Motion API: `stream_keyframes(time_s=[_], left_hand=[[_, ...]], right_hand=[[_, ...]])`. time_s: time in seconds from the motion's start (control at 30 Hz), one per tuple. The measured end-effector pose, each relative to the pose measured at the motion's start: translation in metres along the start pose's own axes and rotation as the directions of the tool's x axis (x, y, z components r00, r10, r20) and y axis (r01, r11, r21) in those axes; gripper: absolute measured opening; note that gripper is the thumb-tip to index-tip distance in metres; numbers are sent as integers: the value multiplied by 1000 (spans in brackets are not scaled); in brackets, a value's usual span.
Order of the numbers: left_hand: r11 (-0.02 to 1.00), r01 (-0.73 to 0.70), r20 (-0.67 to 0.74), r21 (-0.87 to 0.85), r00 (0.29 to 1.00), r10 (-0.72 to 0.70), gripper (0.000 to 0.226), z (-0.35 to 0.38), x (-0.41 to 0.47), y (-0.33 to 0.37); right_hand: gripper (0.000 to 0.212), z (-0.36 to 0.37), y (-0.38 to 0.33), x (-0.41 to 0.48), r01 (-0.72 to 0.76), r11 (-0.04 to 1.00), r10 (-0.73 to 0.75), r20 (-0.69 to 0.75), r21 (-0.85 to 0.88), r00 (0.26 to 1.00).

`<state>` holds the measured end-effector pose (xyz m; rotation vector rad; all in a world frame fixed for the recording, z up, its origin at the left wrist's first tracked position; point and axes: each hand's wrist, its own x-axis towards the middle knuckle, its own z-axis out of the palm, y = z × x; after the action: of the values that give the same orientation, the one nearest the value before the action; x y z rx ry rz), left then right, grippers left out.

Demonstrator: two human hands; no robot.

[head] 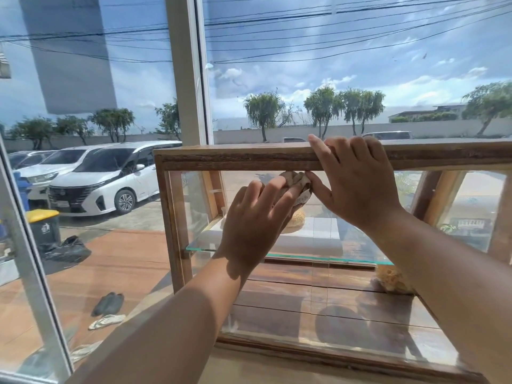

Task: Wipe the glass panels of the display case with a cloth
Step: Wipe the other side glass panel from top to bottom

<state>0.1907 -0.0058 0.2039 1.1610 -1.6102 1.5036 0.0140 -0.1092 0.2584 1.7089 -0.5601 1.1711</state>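
Observation:
A wooden-framed display case [227, 157] with glass panels [346, 314] stands in front of me by a large window. My left hand [255, 217] presses a crumpled brown cloth [296, 182] against the upper part of the front glass, just under the top rail. My right hand [357, 178] grips the case's top wooden rail, fingers over the top and thumb below, touching the cloth's right side. Inside, a glass shelf [199, 248] holds a round bun-like item [297, 218], partly hidden by my left hand.
A yellowish lumpy item [393, 278] sits on the case's wooden floor at the right. A white window post [185, 70] rises behind the case. Outside are parked white cars [105, 178], a yellow-lidded bin [44, 223] and shoes [108, 303] on a deck.

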Motion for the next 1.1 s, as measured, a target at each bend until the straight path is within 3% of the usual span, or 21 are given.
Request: stream_keyframes(time_s=[0.23,0.37,0.5,0.7,0.77,0.87,1.0,1.1], left_hand=[[998,-2,56,68,998,-2,24,-12,-17,-33],[972,175,90,154,978,-190,28,-28,-42,-76],[867,469,66,168,872,-485,26,-37,-57,-99],[695,718,-26,37,696,-718,25,-25,-54,-70],[710,703,-18,-31,710,-704,27,-22,-51,-59],[781,616,6,-103,786,-619,31,-18,-41,-38],[953,285,82,-105,957,-277,28,-12,-27,-11],[979,194,86,-62,978,-188,24,-12,-26,-17]], right_hand=[[53,1,-1,0,-15,1000,15,6,-11,1000],[52,1,-1,0,-13,1000,13,9,-18,1000],[53,1,-2,0,-21,1000,22,23,-15,999],[53,2,-5,0,-32,999,32,15,-23,999],[52,2,-4,0,-30,999,31,17,-25,999],[53,2,-5,1,-35,999,36,21,-29,999],[52,3,-5,1,-27,999,27,2,-27,1000],[52,3,-4,1,-32,999,32,-14,-35,999]])
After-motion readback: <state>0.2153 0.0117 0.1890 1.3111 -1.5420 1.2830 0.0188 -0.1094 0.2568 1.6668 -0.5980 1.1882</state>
